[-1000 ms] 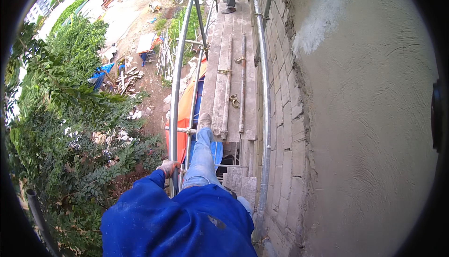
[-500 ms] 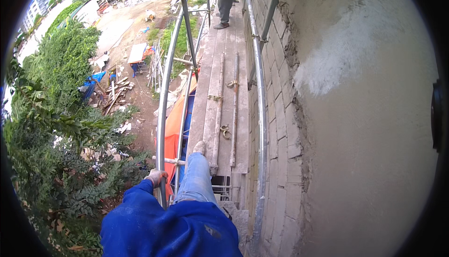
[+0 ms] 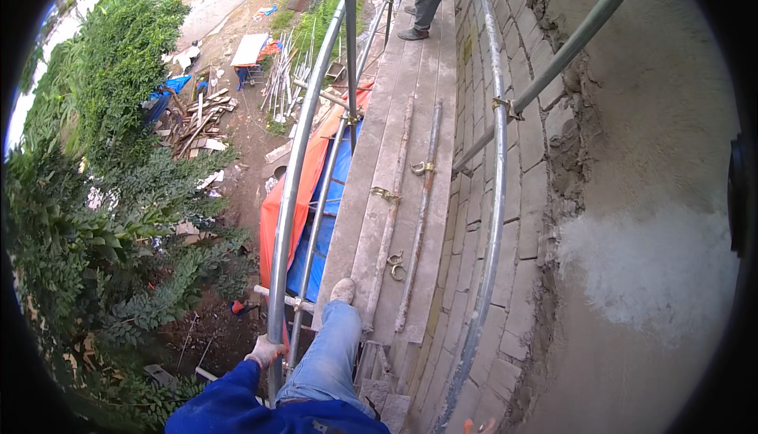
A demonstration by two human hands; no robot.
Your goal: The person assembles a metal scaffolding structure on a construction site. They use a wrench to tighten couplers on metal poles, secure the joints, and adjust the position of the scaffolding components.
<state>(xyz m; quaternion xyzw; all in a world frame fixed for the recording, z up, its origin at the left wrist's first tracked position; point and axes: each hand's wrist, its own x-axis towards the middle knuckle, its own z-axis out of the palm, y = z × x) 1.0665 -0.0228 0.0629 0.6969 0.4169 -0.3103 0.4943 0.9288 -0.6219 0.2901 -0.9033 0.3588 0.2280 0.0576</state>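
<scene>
My left hand (image 3: 267, 350), in a pale work glove, is closed round the outer scaffold rail (image 3: 297, 150), a bent-looking grey metal tube. At the bottom edge, right of the inner rail (image 3: 499, 173), a small pale and orange shape shows, seemingly fingertips of my right hand (image 3: 478, 426); its grip is hidden. One shoe of mine (image 3: 343, 290) stands on the walkway planks (image 3: 359, 205). Beyond it lie two rusty, mortar-stained pipes, a left one (image 3: 388, 233) and a right one (image 3: 418, 245). Brass-coloured scaffold clamps (image 3: 396, 267) sit on and beside them.
A co-worker's legs (image 3: 430, 0) stand farther along the planks. A block wall (image 3: 493, 245) with rough mortar runs along the right. A diagonal brace (image 3: 584, 43) crosses there. Left and far below are trees (image 3: 118, 95), an orange tarp (image 3: 286, 225) and a wood pile (image 3: 201, 126).
My view has shifted, so planks, pipes and rails sit differently and the co-worker's upper body has left the picture. My left hand still grips the rail. The pale and orange shape has appeared lower right.
</scene>
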